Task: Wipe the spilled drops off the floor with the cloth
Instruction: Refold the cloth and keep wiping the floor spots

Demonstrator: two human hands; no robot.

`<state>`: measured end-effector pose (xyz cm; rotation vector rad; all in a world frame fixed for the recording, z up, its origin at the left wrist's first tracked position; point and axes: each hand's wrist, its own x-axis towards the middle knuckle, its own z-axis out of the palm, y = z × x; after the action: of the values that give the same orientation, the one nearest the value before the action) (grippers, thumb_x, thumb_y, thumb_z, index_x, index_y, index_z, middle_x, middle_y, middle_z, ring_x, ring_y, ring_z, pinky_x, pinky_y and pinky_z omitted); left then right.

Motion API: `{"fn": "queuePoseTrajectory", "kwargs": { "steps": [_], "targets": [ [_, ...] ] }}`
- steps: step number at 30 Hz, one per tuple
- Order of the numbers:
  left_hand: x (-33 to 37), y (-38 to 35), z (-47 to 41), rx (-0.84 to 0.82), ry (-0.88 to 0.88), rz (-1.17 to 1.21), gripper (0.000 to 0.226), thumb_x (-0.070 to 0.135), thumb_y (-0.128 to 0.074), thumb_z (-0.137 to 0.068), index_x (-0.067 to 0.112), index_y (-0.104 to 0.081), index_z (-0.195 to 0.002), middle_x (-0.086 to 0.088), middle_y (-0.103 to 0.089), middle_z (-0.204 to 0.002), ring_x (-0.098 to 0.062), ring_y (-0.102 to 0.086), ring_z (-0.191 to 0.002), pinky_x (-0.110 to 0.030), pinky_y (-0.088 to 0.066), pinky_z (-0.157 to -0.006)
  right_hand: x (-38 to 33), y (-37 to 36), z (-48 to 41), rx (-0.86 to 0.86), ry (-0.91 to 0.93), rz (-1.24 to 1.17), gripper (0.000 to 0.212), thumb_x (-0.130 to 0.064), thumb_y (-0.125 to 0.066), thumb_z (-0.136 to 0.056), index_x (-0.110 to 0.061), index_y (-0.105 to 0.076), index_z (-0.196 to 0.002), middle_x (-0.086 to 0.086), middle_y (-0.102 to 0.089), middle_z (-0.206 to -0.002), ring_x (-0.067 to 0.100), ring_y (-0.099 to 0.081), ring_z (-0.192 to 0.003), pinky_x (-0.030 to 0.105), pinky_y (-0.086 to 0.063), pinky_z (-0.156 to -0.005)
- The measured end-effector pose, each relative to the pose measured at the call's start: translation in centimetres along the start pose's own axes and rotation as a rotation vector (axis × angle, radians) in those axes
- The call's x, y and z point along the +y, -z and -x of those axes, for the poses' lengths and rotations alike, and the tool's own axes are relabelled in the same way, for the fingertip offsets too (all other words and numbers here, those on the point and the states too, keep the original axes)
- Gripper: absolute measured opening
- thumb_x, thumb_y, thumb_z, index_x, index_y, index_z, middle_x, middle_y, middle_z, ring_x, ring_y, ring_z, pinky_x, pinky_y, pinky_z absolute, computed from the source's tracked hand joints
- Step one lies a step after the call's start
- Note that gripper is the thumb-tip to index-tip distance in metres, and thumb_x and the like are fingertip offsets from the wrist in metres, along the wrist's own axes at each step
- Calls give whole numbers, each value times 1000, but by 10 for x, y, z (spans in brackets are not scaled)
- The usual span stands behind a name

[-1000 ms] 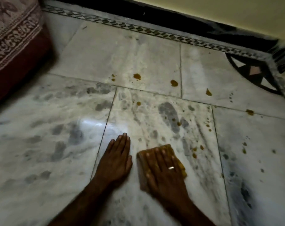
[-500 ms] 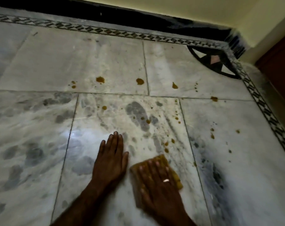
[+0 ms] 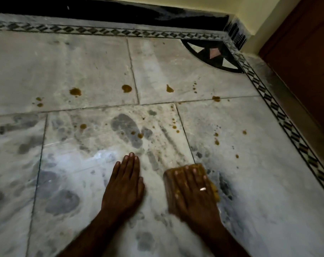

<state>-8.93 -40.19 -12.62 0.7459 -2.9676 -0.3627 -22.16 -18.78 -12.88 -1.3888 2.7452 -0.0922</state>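
Brown-orange drops [image 3: 126, 88] are scattered over the white marble floor [image 3: 83, 67], with several larger ones in a row farther off and smaller specks to the right. A yellow-brown cloth [image 3: 197, 166] lies flat on the floor near me. My right hand [image 3: 191, 190] presses on it with fingers straight and spread; the hand covers most of the cloth. My left hand [image 3: 125, 184] rests flat on the bare floor just left of the cloth, fingers together. The right hand and cloth look blurred.
A black skirting [image 3: 101, 12] and a patterned tile border run along the far wall. A dark inlaid corner motif [image 3: 216, 54] sits at the far right. A brown wooden door [image 3: 304, 58] stands on the right.
My right hand has slid the cloth to the right across a tile joint. The small drops near its front edge no longer show. My view has turned right, bringing in the door.
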Motion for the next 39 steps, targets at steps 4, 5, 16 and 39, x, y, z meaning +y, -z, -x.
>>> {"fn": "queuePoseTrajectory", "kwargs": {
  "steps": [4, 5, 16, 39],
  "targets": [
    [1, -1, -2, -2, -7, -17, 64, 33, -28, -97, -2, -36, -149, -20, -32, -158, -35, -30, -147, -46, -18, -119, -7, 10, -72, 11, -205, -36, 63, -48, -21, -101, -30, -15, -162, 6, -13, -170, 31, -11, -157, 54, -13, -125],
    [1, -1, -2, -2, -7, -23, 64, 33, -27, -97, -2, -35, -150, -20, -31, -159, -35, -30, -148, -46, -18, -119, -19, 9, -87, 6, -204, -43, 63, -49, -20, -102, -32, -11, -162, 6, -10, -170, 30, -7, -157, 53, -9, -126],
    [0, -7, -2, -60, 9, -21, 69, 42, -20, -99, 4, -19, -156, -13, -13, -165, -27, -11, -153, -46, -9, -124, 47, 10, 4, 9, -150, 45, 59, -43, -27, -105, -23, -26, -160, 10, -21, -168, 35, -19, -155, 58, -29, -118],
    [142, -33, -77, -74, -91, 61, 70, 43, -19, -100, -6, -39, -146, -24, -36, -155, -38, -37, -144, -53, -26, -119, 97, -3, 28, 139, -99, 84, 58, -41, -34, -106, -25, -25, -161, 9, -25, -167, 34, -21, -154, 55, -24, -120]
  ]
}}
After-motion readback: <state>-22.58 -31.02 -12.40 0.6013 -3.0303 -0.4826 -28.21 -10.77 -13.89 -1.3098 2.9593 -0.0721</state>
